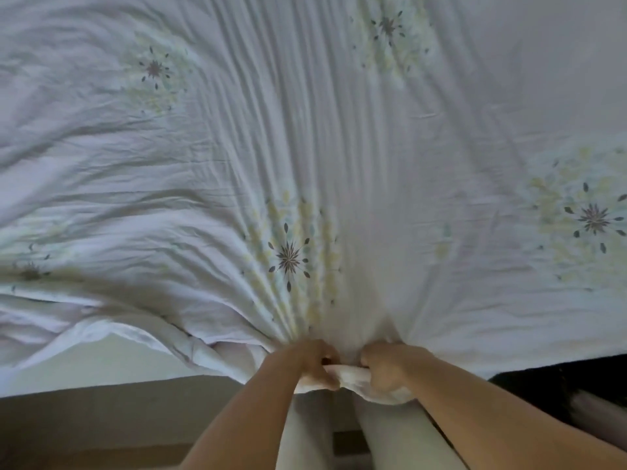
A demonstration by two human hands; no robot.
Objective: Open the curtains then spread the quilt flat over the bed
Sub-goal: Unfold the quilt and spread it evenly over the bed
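Much of the view is soft with blur, and the quilt (339,147) runs off the top, left and right edges, so its far corners and the head of the bed cannot be seen. The fingertips of both hands are buried in bunched cloth. The left hand (310,362) and the right hand (390,366) sit just beside each other, each with fingers curled tight round a gathered handful of the quilt's near hem, and a short roll of fabric bridges the gap between them. Taut creases fan away from the two fists, through a dark-centred flower print (288,257) just beyond the left hand (other prints further out are smeared). Right of the right hand the quilt lies fairly smooth up to its hem, and past that hem sits something black (559,378), too dark to identify. Left of the left hand the hem curls back in rumpled folds, exposing a pale strip of bare sheet (84,362), with the bed's brownish side panel (118,401) on the near side of it. Below the wrists show the person's legs in pale trousers (397,439), and the forearms are cut off by the bottom edge.
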